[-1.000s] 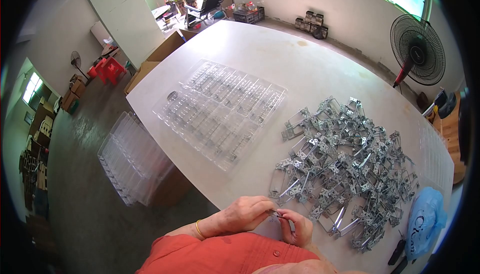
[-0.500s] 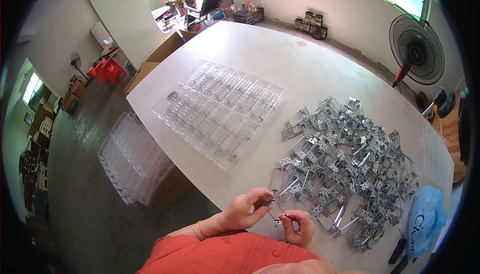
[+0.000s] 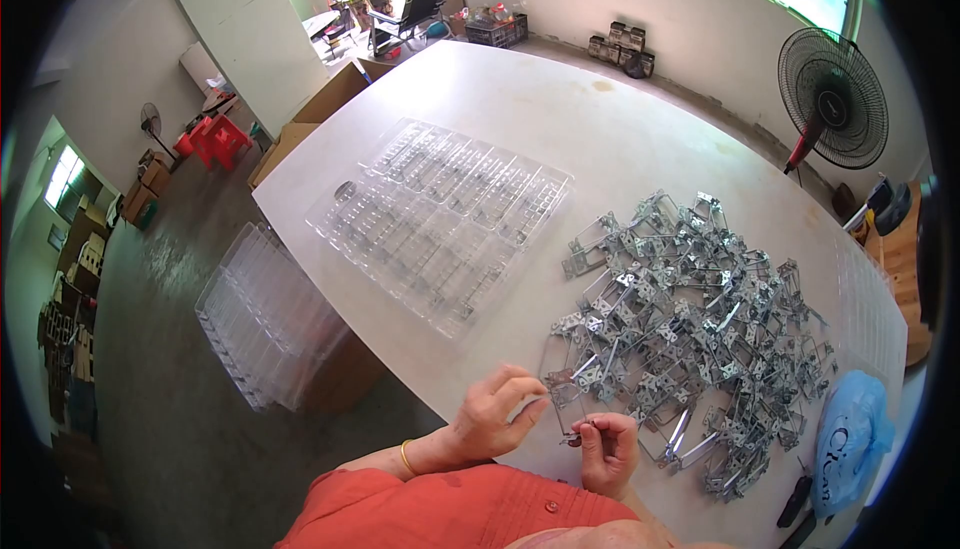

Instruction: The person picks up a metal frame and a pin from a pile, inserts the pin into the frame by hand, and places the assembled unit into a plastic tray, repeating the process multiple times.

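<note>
Near the table's front edge, my right hand (image 3: pixel 608 449) pinches a small metal bracket part (image 3: pixel 573 439) between thumb and fingers. My left hand (image 3: pixel 497 414) is beside it with the fingers curved and a gap between thumb and fingertips; nothing shows in that gap. A thin metal frame rises from the bracket between the two hands. Just right of them lies a large heap of metal brackets (image 3: pixel 700 329), tangled together. Clear plastic trays (image 3: pixel 440 219) with compartments lie farther back on the left part of the table.
The white table (image 3: pixel 520 89) has a blue plastic bag (image 3: pixel 850 439) and a black object (image 3: pixel 795 502) at its right front. More clear trays (image 3: pixel 270 319) are stacked low on the left. A fan (image 3: pixel 833 99) stands behind the right side.
My left hand has come off the metal part and its fingers have parted slightly. My right hand has shifted a little right, keeping the part.
</note>
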Tool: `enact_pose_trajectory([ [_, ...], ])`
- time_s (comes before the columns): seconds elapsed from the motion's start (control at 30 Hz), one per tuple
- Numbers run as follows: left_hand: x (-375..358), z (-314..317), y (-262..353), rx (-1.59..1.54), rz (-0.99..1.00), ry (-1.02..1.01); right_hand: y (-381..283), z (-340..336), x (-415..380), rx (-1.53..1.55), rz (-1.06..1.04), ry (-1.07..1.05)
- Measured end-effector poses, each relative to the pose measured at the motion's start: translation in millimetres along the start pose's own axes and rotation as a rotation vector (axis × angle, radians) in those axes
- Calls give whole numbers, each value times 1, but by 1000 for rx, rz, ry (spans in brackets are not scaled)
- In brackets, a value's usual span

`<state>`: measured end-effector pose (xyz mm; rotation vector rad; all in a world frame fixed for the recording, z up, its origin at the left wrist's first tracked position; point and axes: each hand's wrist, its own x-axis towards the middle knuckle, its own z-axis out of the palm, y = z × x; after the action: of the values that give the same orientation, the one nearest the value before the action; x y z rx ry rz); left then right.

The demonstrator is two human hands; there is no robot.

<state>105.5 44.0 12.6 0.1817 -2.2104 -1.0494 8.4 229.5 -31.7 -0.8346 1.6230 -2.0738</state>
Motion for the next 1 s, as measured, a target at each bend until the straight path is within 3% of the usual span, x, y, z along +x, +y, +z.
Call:
enact_pose_trajectory([
  [0.07, -2, 2, -1, -8, 41, -60, 0, 0, 0, -12, -45, -13],
  [0.23, -3, 6, 4, -159, 8, -429, 5, -3, -1, -121, -159, -38],
  [0.67, -2, 11, 2, -102, 94, -357, 1, -1, -2, -31, -94, -43],
  [0.73, 0, 9, 1, -105, 194, -345, 0, 0, 1, -100, -131, -58],
  [1.0, 1, 1, 1, -44, 257, -432, -2, 0, 2, 85, 4, -28],
])
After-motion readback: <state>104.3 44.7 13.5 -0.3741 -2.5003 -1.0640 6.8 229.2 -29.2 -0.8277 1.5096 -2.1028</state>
